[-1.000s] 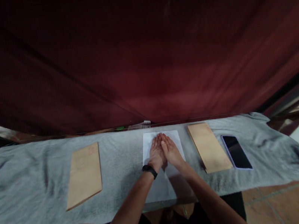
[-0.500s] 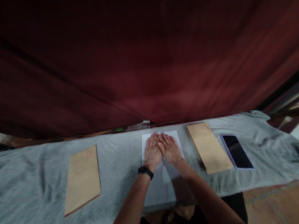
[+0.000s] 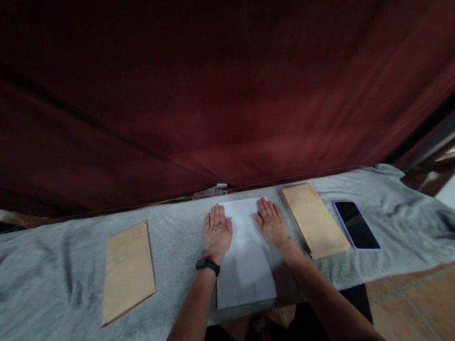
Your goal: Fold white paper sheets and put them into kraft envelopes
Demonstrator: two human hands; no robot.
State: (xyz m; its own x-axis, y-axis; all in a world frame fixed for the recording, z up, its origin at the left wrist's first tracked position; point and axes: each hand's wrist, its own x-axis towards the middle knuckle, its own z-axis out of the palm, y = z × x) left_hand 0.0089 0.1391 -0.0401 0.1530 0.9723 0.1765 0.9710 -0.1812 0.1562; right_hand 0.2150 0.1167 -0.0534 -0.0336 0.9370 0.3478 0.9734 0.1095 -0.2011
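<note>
Both hands have parted in the last second; they lay side by side on the far middle of the white sheet [image 3: 245, 260], and now the left hand [image 3: 217, 231] lies over the sheet's far left edge and the right hand [image 3: 272, 222] over its far right edge, with bare paper between them; each is spread open, palm down, fingers straight and close together, gripping nothing and only pressing on the paper; the outward sweep reads as a smoothing of the sheet, which lies flat at the middle of the grey cloth [image 3: 54, 278] covering the desk, its near edge close to the cloth's near edge; a black wristband [image 3: 207, 265] sits on the left wrist.

Rightward there is little room; the right envelope [image 3: 315, 219] lies just beside the sheet and near the right hand, and a dark phone [image 3: 356, 225] lies just beyond it; leftward a stretch of bare cloth lies open, with the left envelope [image 3: 127, 270] well apart from the sheet; past the fingertips the cloth soon ends at a dark red curtain [image 3: 213, 80].
</note>
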